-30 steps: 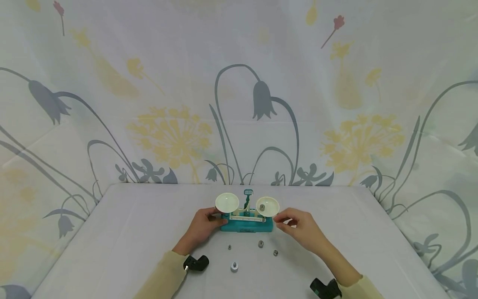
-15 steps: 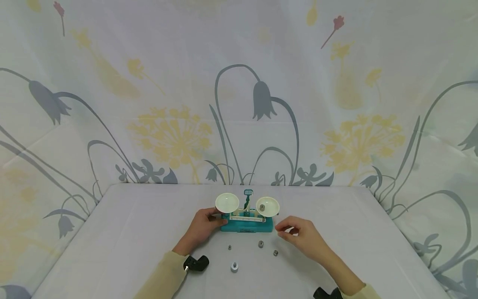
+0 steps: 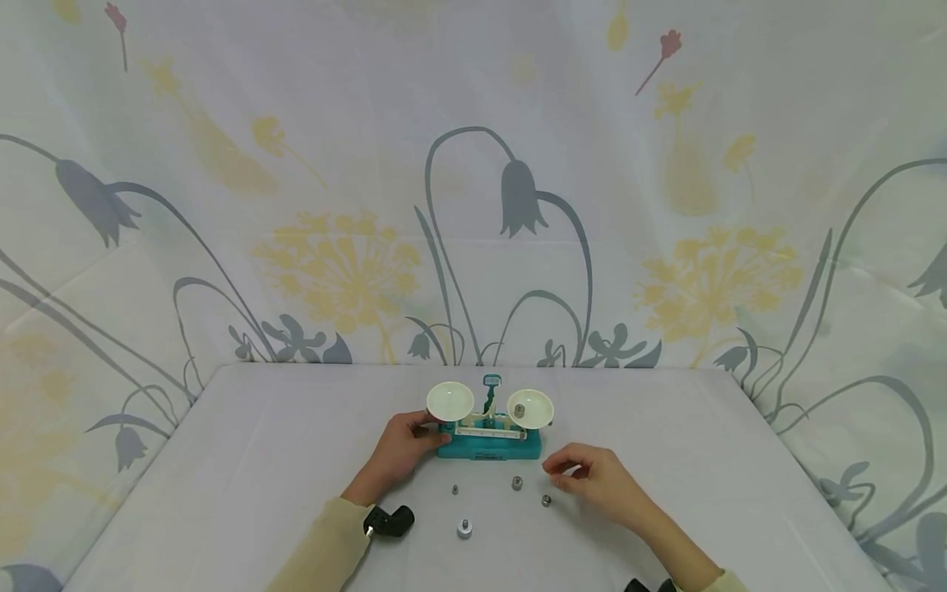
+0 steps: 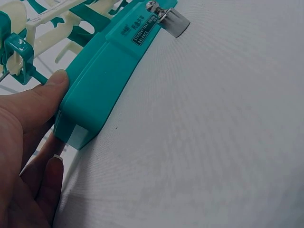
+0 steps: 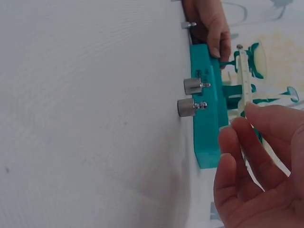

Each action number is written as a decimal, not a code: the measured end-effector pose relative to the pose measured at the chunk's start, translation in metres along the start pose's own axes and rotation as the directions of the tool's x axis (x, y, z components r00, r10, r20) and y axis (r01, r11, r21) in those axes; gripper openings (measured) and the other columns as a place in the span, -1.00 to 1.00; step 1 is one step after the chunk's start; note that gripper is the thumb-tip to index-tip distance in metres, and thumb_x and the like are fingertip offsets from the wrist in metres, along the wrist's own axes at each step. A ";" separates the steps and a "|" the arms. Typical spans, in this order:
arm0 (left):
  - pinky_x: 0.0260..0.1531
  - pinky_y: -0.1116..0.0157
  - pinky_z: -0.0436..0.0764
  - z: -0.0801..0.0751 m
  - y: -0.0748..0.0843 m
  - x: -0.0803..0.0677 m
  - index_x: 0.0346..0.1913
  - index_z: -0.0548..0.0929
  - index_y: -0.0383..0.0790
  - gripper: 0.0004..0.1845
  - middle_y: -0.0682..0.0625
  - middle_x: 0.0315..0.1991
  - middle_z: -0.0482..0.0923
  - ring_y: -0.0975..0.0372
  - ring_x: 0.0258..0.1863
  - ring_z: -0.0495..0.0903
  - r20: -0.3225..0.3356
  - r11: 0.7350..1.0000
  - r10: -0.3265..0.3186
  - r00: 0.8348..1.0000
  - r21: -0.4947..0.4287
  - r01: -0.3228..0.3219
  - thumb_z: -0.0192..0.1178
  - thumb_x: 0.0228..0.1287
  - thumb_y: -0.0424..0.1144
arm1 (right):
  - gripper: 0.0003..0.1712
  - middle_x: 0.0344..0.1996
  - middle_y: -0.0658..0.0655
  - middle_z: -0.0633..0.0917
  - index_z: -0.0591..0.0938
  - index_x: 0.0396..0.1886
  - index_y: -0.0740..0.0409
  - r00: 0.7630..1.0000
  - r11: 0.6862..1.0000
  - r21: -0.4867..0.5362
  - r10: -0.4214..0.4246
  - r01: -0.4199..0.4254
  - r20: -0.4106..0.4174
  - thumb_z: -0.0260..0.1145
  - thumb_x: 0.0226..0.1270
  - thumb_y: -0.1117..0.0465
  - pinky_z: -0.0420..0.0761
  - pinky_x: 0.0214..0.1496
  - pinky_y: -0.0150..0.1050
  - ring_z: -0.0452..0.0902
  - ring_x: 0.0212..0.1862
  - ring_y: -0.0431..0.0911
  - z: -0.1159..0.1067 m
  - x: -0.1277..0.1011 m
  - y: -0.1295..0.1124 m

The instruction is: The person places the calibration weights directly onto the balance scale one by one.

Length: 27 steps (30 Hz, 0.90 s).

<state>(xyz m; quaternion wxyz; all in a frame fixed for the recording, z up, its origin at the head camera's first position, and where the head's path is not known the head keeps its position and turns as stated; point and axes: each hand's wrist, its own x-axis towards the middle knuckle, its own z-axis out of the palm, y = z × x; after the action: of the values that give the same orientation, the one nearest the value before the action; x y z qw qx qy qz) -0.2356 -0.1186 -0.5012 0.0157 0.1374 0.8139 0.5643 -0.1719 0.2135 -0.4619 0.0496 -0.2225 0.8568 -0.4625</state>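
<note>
A teal balance scale [image 3: 490, 448] with two cream pans stands on the table. My left hand [image 3: 403, 448] grips the left end of its base, thumb [image 4: 58, 78] on top in the left wrist view. The left pan [image 3: 450, 401] holds nothing; a metal weight [image 3: 519, 410] sits in the right pan [image 3: 538, 409]. My right hand [image 3: 595, 481] hovers just right of the base, fingers loosely bent with nothing visible between them. Nearest to it are a small weight [image 3: 546, 500] and a slightly larger weight [image 3: 517, 483], both standing on the table.
A tiny weight [image 3: 455, 490] and a larger silver weight [image 3: 464, 529] stand in front of the scale, toward the left. White cloth covers the table [image 3: 259, 460]. A flower-patterned curtain [image 3: 473, 271] hangs behind its far edge.
My right hand has drawn back from beside the right pan, down toward me and closer to the small weights. The left hand and the scale have stayed in place.
</note>
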 end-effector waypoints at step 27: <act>0.03 0.11 0.50 0.000 -0.002 0.000 -0.08 0.75 -0.16 -0.78 -0.05 0.02 0.68 0.17 -0.07 0.61 -0.008 1.000 0.011 1.000 -0.007 -0.011 0.42 0.20 -0.30 | -0.72 -0.12 0.01 0.71 0.73 -0.07 0.08 0.975 0.987 0.095 0.114 -0.133 0.191 0.47 0.21 0.22 0.49 -0.08 -0.35 0.51 -0.13 -0.12 0.003 -0.003 0.023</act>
<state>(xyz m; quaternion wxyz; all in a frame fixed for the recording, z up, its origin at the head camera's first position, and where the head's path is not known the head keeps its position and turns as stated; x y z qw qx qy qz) -0.2364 -0.1191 -0.5026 0.0099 0.1394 0.8113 0.5677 -0.1763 0.2229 -0.4824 0.1693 -0.2077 0.8348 -0.4810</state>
